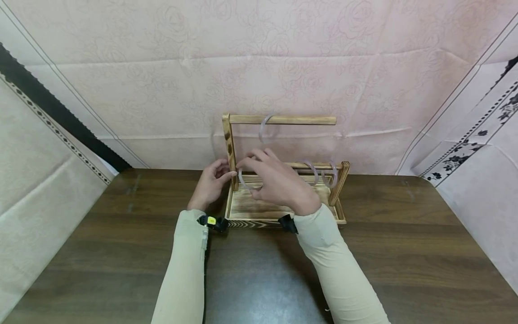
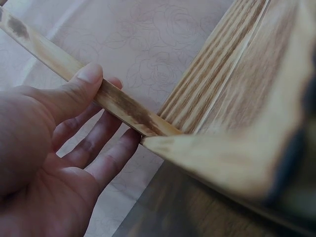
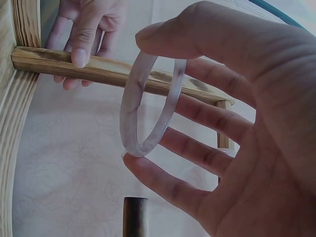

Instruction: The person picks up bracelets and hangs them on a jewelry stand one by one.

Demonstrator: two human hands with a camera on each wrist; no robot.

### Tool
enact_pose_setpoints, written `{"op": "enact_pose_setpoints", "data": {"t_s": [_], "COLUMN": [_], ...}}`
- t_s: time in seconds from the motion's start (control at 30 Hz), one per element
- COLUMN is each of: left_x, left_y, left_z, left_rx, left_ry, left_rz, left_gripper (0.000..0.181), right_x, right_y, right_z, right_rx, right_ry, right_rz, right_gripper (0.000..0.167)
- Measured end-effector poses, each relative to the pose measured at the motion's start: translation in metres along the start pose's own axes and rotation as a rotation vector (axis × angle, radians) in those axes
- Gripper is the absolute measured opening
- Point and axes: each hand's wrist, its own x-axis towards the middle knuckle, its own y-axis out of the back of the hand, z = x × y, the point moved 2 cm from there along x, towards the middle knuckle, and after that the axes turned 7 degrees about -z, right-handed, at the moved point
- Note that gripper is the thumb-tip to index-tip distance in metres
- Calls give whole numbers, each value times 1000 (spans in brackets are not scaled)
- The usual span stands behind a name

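Note:
A wooden display rack stands on the table, with a post (image 1: 229, 144) at its left and a shallow tray base (image 1: 252, 210). My left hand (image 1: 208, 183) pinches the lower part of that post between thumb and fingers, close above the base. In my right hand (image 1: 279, 182) is a pale translucent bangle (image 3: 130, 116), held upright between the thumb above and a fingertip below. It is in front of the post in the right wrist view. A similar bangle (image 1: 261, 130) hangs on the rack's upper bar (image 1: 303, 120).
On the lower bar (image 1: 289, 165), two more bangles hang near the right post (image 1: 339, 184); my right hand partly hides this bar. A dark rod end (image 3: 135, 217) juts up in the right wrist view. Behind the brown table (image 1: 404, 234) hangs a pale patterned cloth (image 1: 162, 103).

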Motion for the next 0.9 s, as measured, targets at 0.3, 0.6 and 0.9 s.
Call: {"op": "enact_pose_setpoints", "data": {"t_s": [0.3,0.6,0.9], "left_x": [0,-1,0], "left_y": [0,0,0], "left_z": [0,1,-1], "left_rx": [3,-1,20], "left_ry": [3,14,16], "left_rz": [2,-5,5], "left_gripper": [30,33,32], "right_x": [-3,-6,-10], "right_y": [5,9,15], "right_z": [0,2,6], "right_rx": [0,1,14], "right_ry": [-7,-37,-8], "right_rz": [15,33,70], "right_gripper": [63,62,61]}}
